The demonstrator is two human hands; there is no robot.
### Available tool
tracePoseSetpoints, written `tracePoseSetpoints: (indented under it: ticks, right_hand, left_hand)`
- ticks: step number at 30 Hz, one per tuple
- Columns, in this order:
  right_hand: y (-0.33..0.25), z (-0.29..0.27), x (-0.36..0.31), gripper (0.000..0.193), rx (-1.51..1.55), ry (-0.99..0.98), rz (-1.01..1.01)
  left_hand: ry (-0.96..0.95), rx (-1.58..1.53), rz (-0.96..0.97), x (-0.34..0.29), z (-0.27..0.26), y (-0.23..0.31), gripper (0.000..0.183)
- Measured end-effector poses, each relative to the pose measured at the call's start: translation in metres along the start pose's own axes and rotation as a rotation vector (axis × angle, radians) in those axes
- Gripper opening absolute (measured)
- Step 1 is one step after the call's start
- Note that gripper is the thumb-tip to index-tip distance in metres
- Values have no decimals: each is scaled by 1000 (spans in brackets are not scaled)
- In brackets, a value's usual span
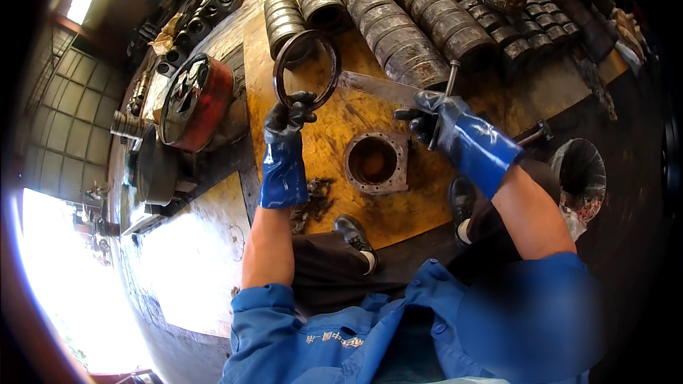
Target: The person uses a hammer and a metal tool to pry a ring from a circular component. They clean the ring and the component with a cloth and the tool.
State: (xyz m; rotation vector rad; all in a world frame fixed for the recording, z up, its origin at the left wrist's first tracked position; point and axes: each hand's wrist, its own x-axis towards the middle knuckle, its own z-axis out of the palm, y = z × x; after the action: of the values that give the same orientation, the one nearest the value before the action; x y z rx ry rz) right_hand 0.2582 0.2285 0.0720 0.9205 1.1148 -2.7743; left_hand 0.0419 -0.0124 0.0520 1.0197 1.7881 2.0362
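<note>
In the head view, my left hand [290,115], in a blue and black coated glove, grips the lower edge of a dark metal ring [334,75] held upright. My right hand [435,119], gloved alike, is closed round a slim metal rod [453,75] with a small head at its top end. A flat, greyish strip [377,87] spans from the ring toward my right hand; whether that hand holds it, I cannot tell. Below and between my hands, a round flanged metal housing [398,179] with bolt holes and a wide bore rests on the yellow, oil-stained sheet [333,153].
Rows of stacked metal rings [388,25] lie beyond my hands. At left stands a red-sided drum [217,92]. A lined bucket [599,178] stands at right, near a large bolt-like metal piece [535,133]. Dark rags [313,199] lie near my shoes.
</note>
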Motion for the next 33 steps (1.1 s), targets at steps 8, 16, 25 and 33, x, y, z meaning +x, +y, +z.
tracePoseSetpoints:
  ticks: [8, 16, 25, 33]
  right_hand:
    - [10, -24, 18, 28, -301, 2, -307]
    - [20, -22, 18, 18, -1062, -212, -1128]
    - [26, 9, -18, 45, -2127, -155, -1574]
    - [19, 15, -23, 31, -2121, -203, -1393]
  left_hand:
    - [-159, 28, -148, -7, 1, 10, 28]
    - [-344, 110, -293, -15, -4, 19, 19]
    - [-298, 255, -565, -21, -24, 0, 18]
    - [-317, 355, -507, -24, -28, -6, 22]
